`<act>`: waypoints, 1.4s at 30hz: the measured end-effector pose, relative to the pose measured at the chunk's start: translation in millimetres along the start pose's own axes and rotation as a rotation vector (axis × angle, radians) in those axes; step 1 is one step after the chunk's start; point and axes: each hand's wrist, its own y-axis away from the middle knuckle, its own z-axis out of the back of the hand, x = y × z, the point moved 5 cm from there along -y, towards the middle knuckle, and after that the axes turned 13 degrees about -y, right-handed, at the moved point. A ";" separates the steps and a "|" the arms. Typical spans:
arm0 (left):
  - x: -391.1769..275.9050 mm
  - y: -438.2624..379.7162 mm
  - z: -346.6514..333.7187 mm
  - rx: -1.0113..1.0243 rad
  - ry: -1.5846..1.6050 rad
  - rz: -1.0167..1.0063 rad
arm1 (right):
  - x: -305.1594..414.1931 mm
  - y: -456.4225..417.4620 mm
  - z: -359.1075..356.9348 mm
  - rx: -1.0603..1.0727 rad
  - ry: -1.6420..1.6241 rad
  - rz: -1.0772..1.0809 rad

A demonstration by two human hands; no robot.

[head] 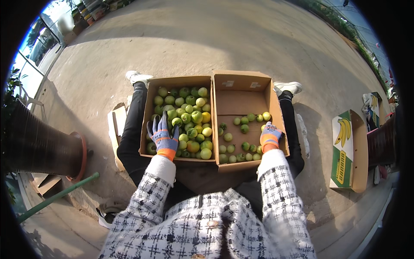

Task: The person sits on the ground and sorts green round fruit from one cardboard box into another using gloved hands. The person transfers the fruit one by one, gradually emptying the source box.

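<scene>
Two open cardboard boxes stand side by side between my legs. The left cardboard box (144,129) is full of green and yellowish tomatoes (196,116). My left hand (163,134), in a grey and orange work glove, lies over them with its fingers spread; a green tomato (177,122) shows beside its fingertips. In the right cardboard box (241,102), smaller green tomatoes (245,129) lie along the near edge and across the middle. My right hand (271,133), gloved alike, reaches down by that box's right wall. A yellowish tomato (263,128) peeks out at its fingers, which are mostly hidden.
A banana carton (341,152) stands on the concrete floor (200,42) at the right. Flattened cardboard (117,129) lies outside my left leg. Large dark plant pots (48,145) flank me, and a green pole (59,197) slants in from the lower left.
</scene>
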 end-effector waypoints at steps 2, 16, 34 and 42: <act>-7.8 8.9 14.4 -0.093 0.003 -0.144 | 17.7 22.7 22.7 -0.018 -0.089 0.068; -111.9 39.1 32.3 0.067 0.502 -0.418 | 108.6 164.5 62.9 -0.130 -1.171 0.673; -90.2 32.2 8.2 0.168 0.507 -0.248 | 109.9 150.9 52.5 0.077 -1.449 0.561; -105.7 44.6 14.0 0.198 0.203 -0.431 | 54.0 -0.7 62.0 -0.039 -0.151 0.328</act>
